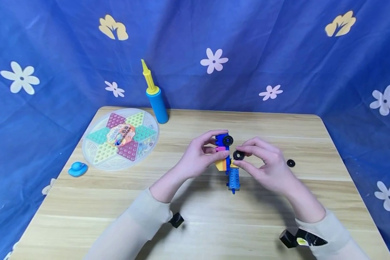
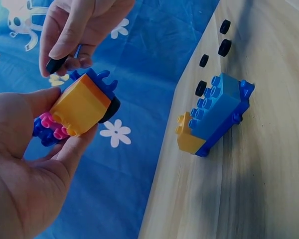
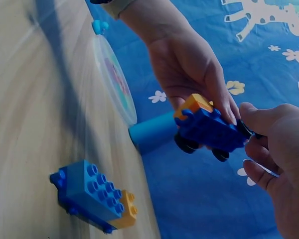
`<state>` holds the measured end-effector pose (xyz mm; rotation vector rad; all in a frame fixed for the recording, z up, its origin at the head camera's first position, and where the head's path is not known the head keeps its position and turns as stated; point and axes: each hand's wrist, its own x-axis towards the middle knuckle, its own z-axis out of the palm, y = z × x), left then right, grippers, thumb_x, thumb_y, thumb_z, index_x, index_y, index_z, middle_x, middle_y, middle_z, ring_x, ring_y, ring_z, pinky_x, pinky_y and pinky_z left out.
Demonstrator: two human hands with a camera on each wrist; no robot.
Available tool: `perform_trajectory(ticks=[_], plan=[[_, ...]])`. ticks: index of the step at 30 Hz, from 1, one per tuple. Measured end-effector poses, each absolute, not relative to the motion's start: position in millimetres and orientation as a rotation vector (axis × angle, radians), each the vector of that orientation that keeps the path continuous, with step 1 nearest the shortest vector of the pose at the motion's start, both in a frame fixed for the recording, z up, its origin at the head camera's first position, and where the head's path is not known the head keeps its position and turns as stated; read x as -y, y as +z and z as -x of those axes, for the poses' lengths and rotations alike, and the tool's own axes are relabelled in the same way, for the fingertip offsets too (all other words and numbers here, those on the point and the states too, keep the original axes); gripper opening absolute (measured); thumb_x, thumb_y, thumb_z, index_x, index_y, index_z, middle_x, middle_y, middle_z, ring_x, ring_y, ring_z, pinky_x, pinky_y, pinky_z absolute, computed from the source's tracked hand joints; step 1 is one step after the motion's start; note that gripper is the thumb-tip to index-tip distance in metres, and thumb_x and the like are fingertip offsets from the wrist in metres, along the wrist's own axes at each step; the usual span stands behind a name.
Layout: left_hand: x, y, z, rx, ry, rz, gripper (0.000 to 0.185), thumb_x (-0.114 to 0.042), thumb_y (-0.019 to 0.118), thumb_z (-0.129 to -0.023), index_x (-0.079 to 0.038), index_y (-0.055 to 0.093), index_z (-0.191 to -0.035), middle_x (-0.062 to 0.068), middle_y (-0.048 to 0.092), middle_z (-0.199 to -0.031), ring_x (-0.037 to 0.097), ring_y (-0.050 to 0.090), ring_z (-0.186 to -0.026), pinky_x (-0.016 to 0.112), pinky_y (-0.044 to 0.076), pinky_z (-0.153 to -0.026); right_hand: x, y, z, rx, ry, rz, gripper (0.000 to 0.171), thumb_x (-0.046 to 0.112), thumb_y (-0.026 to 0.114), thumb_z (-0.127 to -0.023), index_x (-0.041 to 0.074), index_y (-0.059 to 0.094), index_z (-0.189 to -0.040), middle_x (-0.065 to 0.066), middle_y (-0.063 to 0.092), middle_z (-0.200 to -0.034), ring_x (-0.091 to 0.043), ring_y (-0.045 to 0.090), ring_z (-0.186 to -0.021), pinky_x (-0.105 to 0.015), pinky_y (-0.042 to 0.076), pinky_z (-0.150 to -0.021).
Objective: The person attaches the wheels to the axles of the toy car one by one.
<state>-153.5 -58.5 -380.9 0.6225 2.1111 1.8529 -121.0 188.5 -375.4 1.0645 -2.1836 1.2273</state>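
Two hands busy: my left hand [image 1: 199, 153] grips the car [image 1: 223, 151], right hand [image 1: 266, 164] pinches a wheel [image 1: 238, 155]; I judge fitting next, needing axle alignment.

Both forearms in thin, pale cream long sleeves, cuffs ending at the wrists. Left hand [image 1: 199, 156] and right hand [image 1: 266, 163] bare. Small black camera unit [image 1: 299, 238] with yellow-green marking under right wrist; smaller black unit [image 1: 176, 219] under left.

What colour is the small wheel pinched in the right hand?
Black. The wheel between the right hand's fingertips shows best in the head view.
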Motion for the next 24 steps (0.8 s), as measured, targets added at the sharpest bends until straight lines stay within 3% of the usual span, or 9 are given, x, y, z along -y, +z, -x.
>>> perform_trajectory(ticks=[9,24], plan=[[57,-379,154,-2.074,1.898,-0.616,0.056,-0.011,0.077,-0.099,-0.023,0.058,-0.150,0.014,0.065,-0.125,0.027,0.076,-0.092,0.040,0.064,-0.074,-178,-382,118,2.153,1.296,-1.117,0.043,-0.005,0.093,-0.074,0.003,0.079,-0.113,-0.003,0.071,-0.106,-0.019,0.070,-0.093,-0.022,0.057,-0.087],[52,-379,151,-2.053,1.976,-0.575,0.056,-0.010,0.078,-0.098,-0.021,0.059,-0.150,0.016,0.064,-0.122,0.026,0.077,-0.095,0.040,0.064,-0.082,-173,-390,118,2.152,1.331,-1.118,0.043,-0.004,0.095,-0.073,0.006,0.079,-0.112,-0.001,0.072,-0.103,-0.017,0.071,-0.089,-0.023,0.059,-0.082]])
